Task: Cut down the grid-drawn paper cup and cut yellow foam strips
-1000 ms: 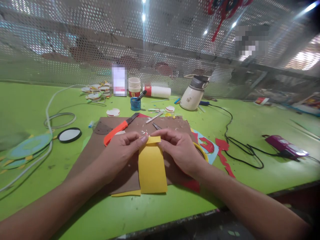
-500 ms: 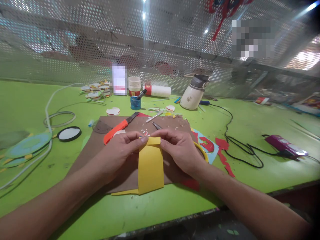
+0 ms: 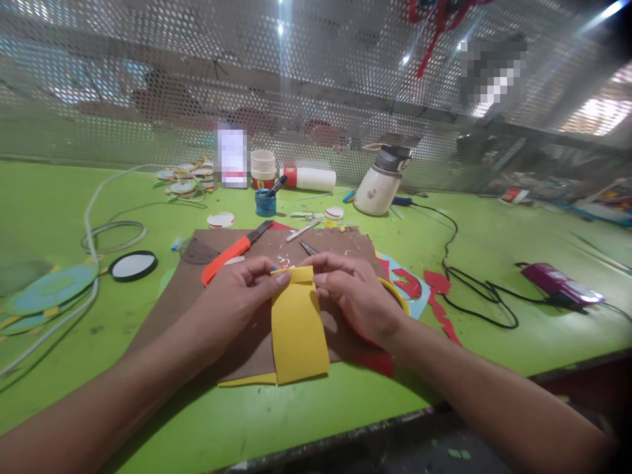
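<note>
Head-worn camera (the only view), forward and down, close above the yellow sheet (image 3: 298, 332).

You have two hands, left hand (image 3: 237, 297) and right hand (image 3: 359, 297), one yellow sheet (image 3: 297, 332), one orange knife (image 3: 231, 254), one blue jar (image 3: 265, 205), one white flask (image 3: 379, 187), one purple tool (image 3: 557, 282), one black-rimmed disc (image 3: 132, 265)

a craft workshop: a green worktop (image 3: 494, 276) backed by a perforated metal screen (image 3: 148, 79), strewn with red paper cut-outs (image 3: 439, 296), an orange-handled utility knife (image 3: 227, 257) and a small blue pot (image 3: 265, 204).
</note>
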The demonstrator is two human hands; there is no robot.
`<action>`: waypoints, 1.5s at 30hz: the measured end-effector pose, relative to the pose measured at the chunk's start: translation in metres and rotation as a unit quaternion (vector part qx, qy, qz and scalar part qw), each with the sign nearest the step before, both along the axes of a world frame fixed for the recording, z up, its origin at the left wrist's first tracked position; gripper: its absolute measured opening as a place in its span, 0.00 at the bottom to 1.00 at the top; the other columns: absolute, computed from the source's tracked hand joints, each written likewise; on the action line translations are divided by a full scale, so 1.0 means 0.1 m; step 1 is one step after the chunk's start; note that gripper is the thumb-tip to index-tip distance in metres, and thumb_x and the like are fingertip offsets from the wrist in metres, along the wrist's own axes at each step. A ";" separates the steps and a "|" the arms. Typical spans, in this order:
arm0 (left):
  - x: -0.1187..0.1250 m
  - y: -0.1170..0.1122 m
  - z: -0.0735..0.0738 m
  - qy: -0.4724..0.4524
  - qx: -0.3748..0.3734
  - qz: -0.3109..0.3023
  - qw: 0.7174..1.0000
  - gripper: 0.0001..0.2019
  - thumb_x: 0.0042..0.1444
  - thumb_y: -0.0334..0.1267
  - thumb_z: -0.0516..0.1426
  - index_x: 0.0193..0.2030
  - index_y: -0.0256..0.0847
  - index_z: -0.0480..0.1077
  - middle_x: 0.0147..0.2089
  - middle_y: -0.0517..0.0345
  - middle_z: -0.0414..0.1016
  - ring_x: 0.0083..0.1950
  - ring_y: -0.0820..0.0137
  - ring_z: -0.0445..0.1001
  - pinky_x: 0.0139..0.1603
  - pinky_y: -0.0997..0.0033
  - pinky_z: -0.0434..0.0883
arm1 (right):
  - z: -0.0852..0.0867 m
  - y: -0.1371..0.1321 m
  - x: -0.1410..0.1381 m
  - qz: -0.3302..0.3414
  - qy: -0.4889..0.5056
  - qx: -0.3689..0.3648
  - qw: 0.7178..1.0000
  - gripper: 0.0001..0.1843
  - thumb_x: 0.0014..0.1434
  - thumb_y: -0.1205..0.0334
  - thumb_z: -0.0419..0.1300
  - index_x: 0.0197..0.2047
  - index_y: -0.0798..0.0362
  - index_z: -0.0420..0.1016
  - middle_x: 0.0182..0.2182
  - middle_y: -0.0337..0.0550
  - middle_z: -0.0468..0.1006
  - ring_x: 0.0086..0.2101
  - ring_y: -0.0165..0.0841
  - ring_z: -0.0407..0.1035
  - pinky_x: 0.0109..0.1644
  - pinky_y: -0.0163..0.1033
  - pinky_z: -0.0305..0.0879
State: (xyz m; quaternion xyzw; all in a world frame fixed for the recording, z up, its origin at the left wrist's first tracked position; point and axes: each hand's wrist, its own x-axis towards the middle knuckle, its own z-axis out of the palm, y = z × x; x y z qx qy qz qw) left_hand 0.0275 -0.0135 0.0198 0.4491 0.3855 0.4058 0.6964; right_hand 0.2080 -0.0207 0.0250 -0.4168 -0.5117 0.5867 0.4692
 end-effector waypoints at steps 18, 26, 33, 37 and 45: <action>0.05 -0.05 0.14 0.078 0.024 0.042 0.996 0.13 0.49 0.44 0.68 0.26 0.38 0.74 0.25 0.61 0.75 0.27 0.72 0.71 0.29 0.75 0.67 | 0.04 -0.02 -0.03 -0.022 -0.027 0.002 0.999 0.11 0.51 0.54 0.71 0.29 0.52 0.79 0.25 0.36 0.78 0.26 0.29 0.71 0.31 0.36 0.68; 0.01 -0.03 0.13 0.139 0.079 0.043 0.986 0.13 0.54 0.43 0.64 0.25 0.38 0.74 0.22 0.62 0.72 0.24 0.75 0.66 0.25 0.77 0.63 | 0.06 -0.02 -0.03 -0.024 -0.033 -0.001 0.999 0.08 0.52 0.59 0.70 0.30 0.54 0.79 0.26 0.36 0.78 0.26 0.27 0.70 0.33 0.34 0.67; 0.03 -0.04 0.18 0.134 0.063 0.033 0.988 0.12 0.54 0.43 0.64 0.23 0.40 0.74 0.19 0.62 0.72 0.19 0.73 0.68 0.20 0.75 0.64 | 0.06 -0.01 -0.01 -0.015 -0.012 -0.008 1.000 0.08 0.52 0.58 0.71 0.31 0.53 0.80 0.26 0.35 0.78 0.26 0.26 0.70 0.32 0.33 0.66; 0.03 -0.04 0.15 0.123 0.060 0.030 0.990 0.13 0.53 0.44 0.64 0.24 0.40 0.73 0.21 0.61 0.73 0.21 0.71 0.71 0.22 0.74 0.67 | 0.05 0.00 -0.01 -0.006 0.011 -0.014 1.000 0.11 0.52 0.54 0.71 0.33 0.52 0.80 0.27 0.35 0.78 0.26 0.26 0.70 0.31 0.33 0.68; 0.01 -0.04 0.09 0.114 0.077 0.024 0.990 0.13 0.53 0.47 0.65 0.27 0.39 0.73 0.24 0.62 0.73 0.25 0.72 0.69 0.26 0.74 0.66 | 0.03 -0.01 -0.02 -0.001 0.015 -0.040 0.999 0.13 0.52 0.53 0.72 0.29 0.54 0.78 0.22 0.33 0.75 0.20 0.23 0.65 0.24 0.30 0.62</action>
